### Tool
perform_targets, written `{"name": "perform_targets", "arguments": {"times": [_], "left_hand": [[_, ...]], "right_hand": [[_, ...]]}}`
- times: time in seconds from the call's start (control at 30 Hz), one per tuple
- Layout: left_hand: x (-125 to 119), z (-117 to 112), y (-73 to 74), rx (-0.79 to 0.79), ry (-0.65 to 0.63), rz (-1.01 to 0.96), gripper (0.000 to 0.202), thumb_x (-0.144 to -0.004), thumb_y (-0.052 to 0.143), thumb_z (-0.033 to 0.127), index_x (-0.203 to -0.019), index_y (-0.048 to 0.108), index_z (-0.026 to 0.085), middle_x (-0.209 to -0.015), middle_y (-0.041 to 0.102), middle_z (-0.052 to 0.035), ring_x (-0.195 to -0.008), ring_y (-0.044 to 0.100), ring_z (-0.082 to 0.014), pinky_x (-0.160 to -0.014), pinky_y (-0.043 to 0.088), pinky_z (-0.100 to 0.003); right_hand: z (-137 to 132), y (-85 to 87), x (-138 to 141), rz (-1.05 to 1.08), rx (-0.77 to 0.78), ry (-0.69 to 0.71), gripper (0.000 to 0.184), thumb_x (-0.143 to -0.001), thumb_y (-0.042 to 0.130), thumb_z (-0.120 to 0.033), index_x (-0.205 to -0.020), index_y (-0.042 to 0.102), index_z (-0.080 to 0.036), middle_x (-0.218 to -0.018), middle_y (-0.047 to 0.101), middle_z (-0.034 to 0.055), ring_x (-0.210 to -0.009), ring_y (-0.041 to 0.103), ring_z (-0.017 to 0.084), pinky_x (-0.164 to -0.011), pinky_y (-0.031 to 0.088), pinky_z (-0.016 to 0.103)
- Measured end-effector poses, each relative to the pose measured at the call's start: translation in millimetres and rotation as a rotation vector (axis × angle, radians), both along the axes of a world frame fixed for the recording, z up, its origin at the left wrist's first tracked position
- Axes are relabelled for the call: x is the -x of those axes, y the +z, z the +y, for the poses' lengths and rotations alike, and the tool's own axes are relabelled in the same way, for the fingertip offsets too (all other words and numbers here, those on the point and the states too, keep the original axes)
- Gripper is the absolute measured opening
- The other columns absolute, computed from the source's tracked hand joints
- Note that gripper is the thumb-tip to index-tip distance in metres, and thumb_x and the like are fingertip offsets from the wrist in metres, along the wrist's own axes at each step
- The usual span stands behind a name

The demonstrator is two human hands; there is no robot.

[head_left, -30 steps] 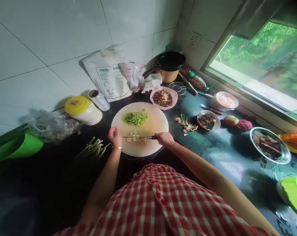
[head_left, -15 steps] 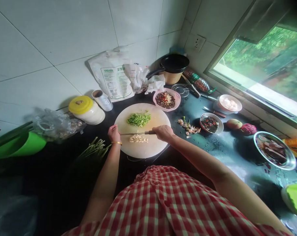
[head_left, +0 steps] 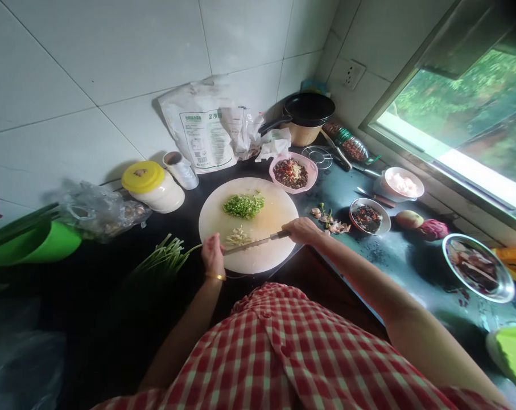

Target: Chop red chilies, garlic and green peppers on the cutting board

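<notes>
My right hand [head_left: 304, 230] is wrapped round the handle of a kitchen knife [head_left: 253, 244], whose blade slants across the near part of a round white cutting board [head_left: 275, 259]. At the blade's far end, my left hand [head_left: 214, 253] has its fingers drawn together on the tip, at the board's left edge. Just beyond the blade lies a small pile of pale chopped pieces, likely garlic [head_left: 239, 234]. Farther back on the board is a heap of chopped greens [head_left: 243, 205]. Long green stalks [head_left: 166, 256] lie left of my left hand.
Behind the board stand a pink bowl [head_left: 313, 176] of dark and red bits, a yellow-lidded jar [head_left: 143, 177] and a white bag [head_left: 202, 139]. Peelings [head_left: 337, 226], a small bowl [head_left: 384, 225] and a metal bowl [head_left: 508, 287] are on the right. A green container [head_left: 57, 245] is left.
The knife has shifted from the far side of the pale pile to its near side and now slants. My left hand moved right and nearer; my right hand moved right.
</notes>
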State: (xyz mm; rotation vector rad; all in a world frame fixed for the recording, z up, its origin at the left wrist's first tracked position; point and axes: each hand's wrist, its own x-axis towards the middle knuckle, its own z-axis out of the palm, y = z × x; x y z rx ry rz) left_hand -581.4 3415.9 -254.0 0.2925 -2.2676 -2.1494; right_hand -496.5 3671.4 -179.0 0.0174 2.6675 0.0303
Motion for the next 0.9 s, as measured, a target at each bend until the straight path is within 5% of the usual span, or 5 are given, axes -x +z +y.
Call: {"name": "perform_targets", "arguments": {"times": [0.13, 0.3, 0.43, 0.6, 0.9], "left_hand": [[-31.4, 10.1, -10.0, -0.027, 0.022, -0.022, 0.027, -0.074, 0.054, 0.040, -0.084, 0.057, 0.015, -0.053, 0.045, 0.0044, -0.050, 0.043, -0.0089, -0.051, 0.036, -0.022], [22.2, -9.0, -5.9, -0.028, 0.136, 0.088, 0.027, -0.074, 0.055, 0.037, -0.088, 0.057, 0.015, -0.057, 0.046, 0.0051, -0.047, 0.041, -0.0056, -0.048, 0.034, -0.020], [68.2, -21.6, -12.3, -0.092, 0.108, 0.055, 0.024, -0.068, 0.058, 0.035, -0.080, 0.057, 0.014, -0.055, 0.045, 0.0062, -0.040, 0.034, -0.0030, -0.041, 0.029, -0.018], [66.0, -15.9, -18.4, -0.022, 0.020, 0.113, 0.023, -0.069, 0.057, 0.034, -0.080, 0.059, 0.015, -0.048, 0.042, 0.0073, -0.038, 0.036, -0.0047, -0.039, 0.029, -0.018], [81.1, -5.2, -13.7, -0.013, 0.052, 0.060, 0.020, -0.066, 0.056, 0.028, -0.079, 0.060, 0.013, -0.045, 0.040, 0.0082, -0.036, 0.034, -0.0040, -0.038, 0.028, -0.017]], "right_hand": [[14.4, -3.8, 25.1, -0.025, -0.021, 0.076, 0.024, -0.078, 0.044, -0.014, -0.092, 0.062, -0.022, -0.089, 0.066, 0.0061, -0.086, 0.058, 0.018, -0.070, 0.033, 0.028], [-8.8, 7.7, 48.7, 0.047, 0.022, 0.135, 0.026, -0.082, 0.042, -0.016, -0.103, 0.057, -0.020, -0.093, 0.064, 0.0082, -0.090, 0.057, 0.020, -0.074, 0.033, 0.028], [-36.7, 14.6, 26.7, -0.031, 0.123, 0.158, 0.029, -0.086, 0.041, -0.027, -0.112, 0.048, -0.018, -0.096, 0.063, 0.0108, -0.087, 0.059, 0.021, -0.070, 0.036, 0.027], [-51.1, -7.9, -7.7, -0.069, 0.109, 0.037, 0.026, -0.089, 0.036, -0.028, -0.111, 0.047, -0.022, -0.093, 0.065, 0.0076, -0.085, 0.061, 0.019, -0.064, 0.037, 0.026], [-45.1, -12.2, 9.4, 0.010, 0.052, -0.043, 0.026, -0.086, 0.037, -0.023, -0.109, 0.050, -0.025, -0.091, 0.065, 0.0061, -0.081, 0.061, 0.019, -0.063, 0.038, 0.026]]}}
